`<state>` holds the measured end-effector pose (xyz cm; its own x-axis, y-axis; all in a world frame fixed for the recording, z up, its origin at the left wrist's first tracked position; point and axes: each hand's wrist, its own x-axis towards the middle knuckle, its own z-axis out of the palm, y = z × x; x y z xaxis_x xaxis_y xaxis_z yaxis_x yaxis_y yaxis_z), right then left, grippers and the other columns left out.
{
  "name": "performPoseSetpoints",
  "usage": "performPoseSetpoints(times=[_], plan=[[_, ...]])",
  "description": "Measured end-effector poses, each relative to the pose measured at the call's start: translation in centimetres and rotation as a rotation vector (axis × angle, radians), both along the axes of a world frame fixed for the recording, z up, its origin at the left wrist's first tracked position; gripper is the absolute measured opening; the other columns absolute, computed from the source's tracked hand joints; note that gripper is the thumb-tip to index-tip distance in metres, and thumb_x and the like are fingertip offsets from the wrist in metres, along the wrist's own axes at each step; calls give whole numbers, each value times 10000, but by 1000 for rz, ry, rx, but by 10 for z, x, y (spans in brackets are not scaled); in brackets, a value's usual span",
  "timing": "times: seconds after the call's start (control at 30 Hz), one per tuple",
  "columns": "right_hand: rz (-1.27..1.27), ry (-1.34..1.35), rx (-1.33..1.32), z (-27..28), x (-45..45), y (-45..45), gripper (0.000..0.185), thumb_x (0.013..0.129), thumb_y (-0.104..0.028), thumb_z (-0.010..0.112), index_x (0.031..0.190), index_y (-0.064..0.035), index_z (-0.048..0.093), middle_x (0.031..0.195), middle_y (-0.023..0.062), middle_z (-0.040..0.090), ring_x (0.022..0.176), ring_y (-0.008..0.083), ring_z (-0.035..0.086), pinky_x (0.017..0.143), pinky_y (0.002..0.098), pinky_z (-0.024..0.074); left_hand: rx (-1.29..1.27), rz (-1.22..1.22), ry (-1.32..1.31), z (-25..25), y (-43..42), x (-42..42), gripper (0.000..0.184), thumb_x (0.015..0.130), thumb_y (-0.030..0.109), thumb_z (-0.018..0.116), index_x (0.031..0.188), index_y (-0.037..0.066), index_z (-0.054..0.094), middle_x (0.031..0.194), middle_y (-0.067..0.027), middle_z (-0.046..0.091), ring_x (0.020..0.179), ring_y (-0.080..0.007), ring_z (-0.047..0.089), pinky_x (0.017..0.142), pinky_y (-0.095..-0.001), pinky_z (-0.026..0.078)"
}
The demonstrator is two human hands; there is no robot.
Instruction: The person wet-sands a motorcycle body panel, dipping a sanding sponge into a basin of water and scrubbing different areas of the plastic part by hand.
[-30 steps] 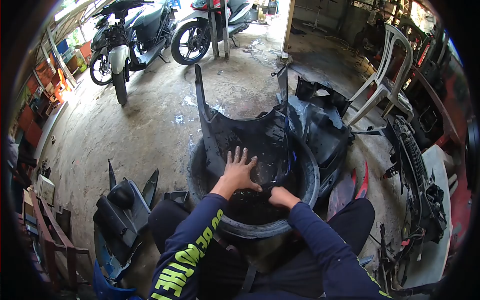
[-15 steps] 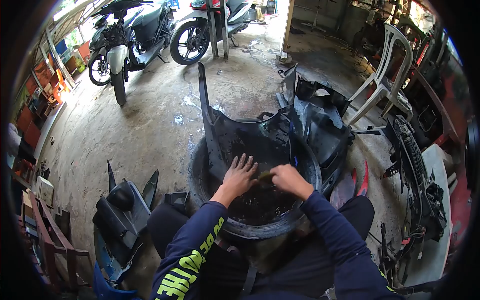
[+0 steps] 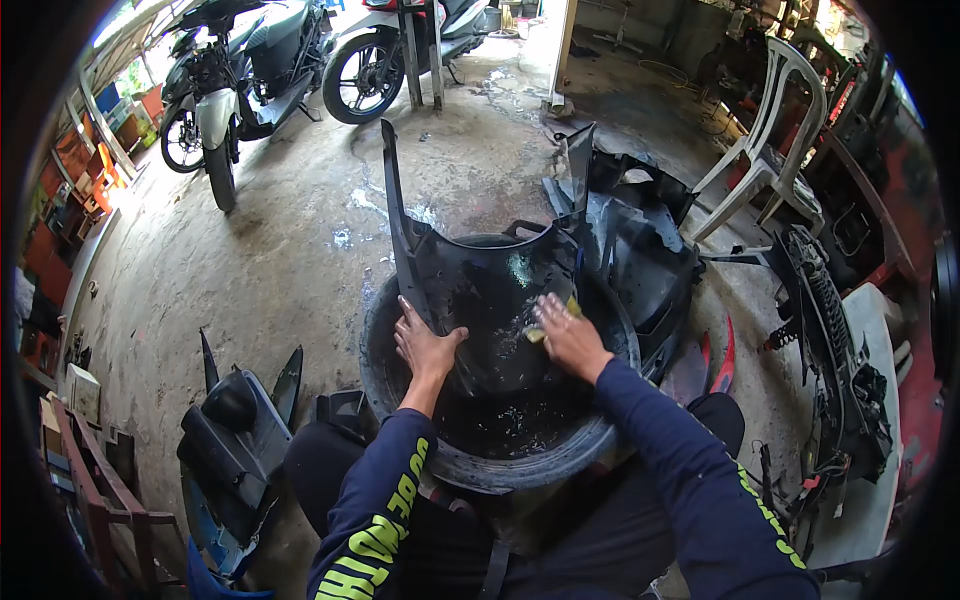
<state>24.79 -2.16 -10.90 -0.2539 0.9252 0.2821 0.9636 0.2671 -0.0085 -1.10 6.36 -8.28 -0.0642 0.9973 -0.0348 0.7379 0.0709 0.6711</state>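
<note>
A large black plastic motorcycle body panel (image 3: 490, 275) stands tilted in a round black tub (image 3: 470, 470), its two long prongs pointing away from me. Dark water with some suds covers the tub's bottom. My left hand (image 3: 425, 350) holds the panel by its left edge, fingers along the outer side and thumb across the face. Under my right hand (image 3: 570, 338) is a yellow-green sponge (image 3: 536, 334), pressed flat against the panel's right half. Wet streaks and small suds show on the panel beside the sponge.
More dark fairing pieces (image 3: 640, 260) lie right of the tub, and others (image 3: 240, 430) on the left floor. A white plastic chair (image 3: 770, 150) stands at the right, near a motorcycle frame part (image 3: 840, 350). Motorcycles (image 3: 250, 90) are parked at the back.
My left hand has moved from the panel's middle to its left edge. My right hand has shifted up, now spread flatter over the sponge. The view has turned slightly.
</note>
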Motion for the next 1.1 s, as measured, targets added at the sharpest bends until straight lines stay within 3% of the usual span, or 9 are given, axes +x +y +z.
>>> performPoseSetpoints(times=[0.17,0.3,0.47,0.63,0.73,0.87,0.97,1.03,1.1], plan=[[152,-147,-166,2,2,-30,528,890,-227,559,1359,15,533,1444,189,508,1387,300,438,1137,435,358,11,20,-10,-1,5,1,1253,641,353,900,1579,75,118,1393,-244,412,1322,-407,393,1096,-524,324],[175,-20,-262,43,35,-33,427,842,-253,623,1198,-17,624,1367,157,562,1381,314,436,1035,446,459,66,-42,7,-3,10,0,1244,643,348,897,1589,130,118,1379,-269,411,1304,-427,404,1077,-530,337],[462,-161,-94,36,14,-57,394,760,-307,697,1077,-86,621,1086,67,578,1124,232,557,849,381,527,131,-67,33,-2,16,3,1244,637,340,899,1592,156,123,1370,-286,410,1290,-433,414,1062,-535,348],[230,-186,-98,40,34,-34,368,717,-337,728,990,-125,603,1057,45,568,1131,251,550,824,376,534,195,-91,120,5,17,5,1259,630,367,906,1593,167,120,1392,-274,412,1292,-439,431,1054,-531,372],[510,-202,13,33,13,-56,328,701,-287,722,982,-156,616,1020,45,556,1136,268,533,768,377,542,186,-105,136,9,18,6,1261,636,367,904,1596,181,107,1390,-286,407,1292,-446,427,1056,-538,367],[218,-195,21,51,43,-23,337,684,-293,725,975,-149,635,1033,28,566,1152,273,519,768,383,546,211,-118,117,5,20,5,1240,655,341,898,1598,216,103,1374,-301,402,1281,-442,423,1043,-554,356],[412,-211,-65,36,19,-48,345,688,-286,721,991,-142,641,1035,22,575,1157,286,511,787,392,542,199,-125,111,7,21,6,1239,660,337,896,1599,217,97,1375,-296,406,1278,-442,427,1043,-559,355],[501,-209,-14,35,13,-52,375,689,-280,718,1029,-138,649,1020,23,575,1167,293,505,836,411,529,195,-120,147,6,22,7,1236,664,335,894,1599,219,94,1376,-291,411,1274,-442,432,1043,-559,356],[256,-200,-65,46,27,-39,394,701,-282,716,1063,-137,659,1021,27,575,1177,295,500,958,441,488,199,-125,134,8,22,7,1235,664,336,893,1599,219,94,1377,-290,412,1275,-443,432,1043,-559,356]])
